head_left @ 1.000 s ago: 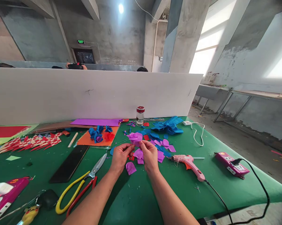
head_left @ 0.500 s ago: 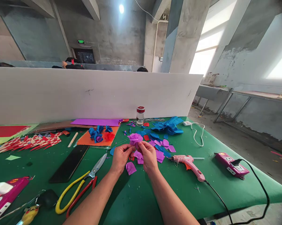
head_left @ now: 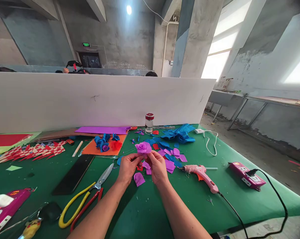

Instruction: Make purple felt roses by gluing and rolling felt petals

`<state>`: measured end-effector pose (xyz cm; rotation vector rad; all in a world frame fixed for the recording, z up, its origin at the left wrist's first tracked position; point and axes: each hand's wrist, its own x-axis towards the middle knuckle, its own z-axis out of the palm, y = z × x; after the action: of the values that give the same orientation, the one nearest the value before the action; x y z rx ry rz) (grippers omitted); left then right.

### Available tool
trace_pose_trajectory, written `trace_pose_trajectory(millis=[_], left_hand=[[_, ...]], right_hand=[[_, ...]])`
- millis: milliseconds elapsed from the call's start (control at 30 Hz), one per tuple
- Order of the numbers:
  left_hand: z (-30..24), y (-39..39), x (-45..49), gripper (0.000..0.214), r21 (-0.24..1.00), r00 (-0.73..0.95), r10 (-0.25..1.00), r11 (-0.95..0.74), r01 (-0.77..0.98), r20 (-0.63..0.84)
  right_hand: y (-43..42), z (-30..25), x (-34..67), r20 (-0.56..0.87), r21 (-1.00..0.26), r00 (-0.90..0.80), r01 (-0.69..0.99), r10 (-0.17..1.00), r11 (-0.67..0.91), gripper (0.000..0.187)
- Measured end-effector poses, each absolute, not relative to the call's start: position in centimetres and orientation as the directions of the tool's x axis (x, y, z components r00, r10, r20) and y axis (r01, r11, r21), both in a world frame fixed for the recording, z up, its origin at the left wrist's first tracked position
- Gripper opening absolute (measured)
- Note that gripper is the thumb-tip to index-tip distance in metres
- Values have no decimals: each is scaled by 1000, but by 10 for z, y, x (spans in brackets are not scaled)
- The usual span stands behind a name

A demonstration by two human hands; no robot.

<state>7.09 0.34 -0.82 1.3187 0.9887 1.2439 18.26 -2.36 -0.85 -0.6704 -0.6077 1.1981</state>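
A purple paper rose [head_left: 143,147] is held up at the middle of the table, its bloom facing up and toward me. My left hand [head_left: 128,168] pinches it from below on the left side. The fingers of my right hand [head_left: 158,167] are closed on its lower right petals. Loose purple petals [head_left: 139,179] lie under and beside the hands, with more petals [head_left: 169,166] to the right mixed with blue paper scraps. Right of my hands rests a pink hot glue gun [head_left: 201,174]. The stem side of the rose is hidden by my fingers.
Scissors [head_left: 100,181] and a black phone [head_left: 73,174] lie to the left. Finished flowers [head_left: 103,142] sit on orange paper. A red-lidded jar [head_left: 149,123] stands before the white board [head_left: 102,103]. At right are a power strip [head_left: 247,176] and blue crepe paper [head_left: 181,133].
The rose has tipped a little, its outer petals now spreading wider toward the right. Both hands stay in nearly the same place. Behind the board, a person's head and hand have shifted slightly.
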Motion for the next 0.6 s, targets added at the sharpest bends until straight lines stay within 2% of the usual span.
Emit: trace_pose_trajectory(millis=[200,400,500,600], left_hand=[[-8,3,71,29,984,114,983,-127,-128,142],[-8,3,71,28,982,60,984,-164,-99,170],[-7,3,70,29,979,45,980,-191,-77,195],[-6,3,69,27,976,55,975,-213,-50,215]], right_hand=[[-25,-5,183,31,-716,242,-671,970,190,20],[-25,-4,186,-51,-763,278,-630,959,142,19],[-22,-7,186,-27,-854,305,-502,952,136,25],[-19,-11,184,77,-939,334,-292,939,181,31]])
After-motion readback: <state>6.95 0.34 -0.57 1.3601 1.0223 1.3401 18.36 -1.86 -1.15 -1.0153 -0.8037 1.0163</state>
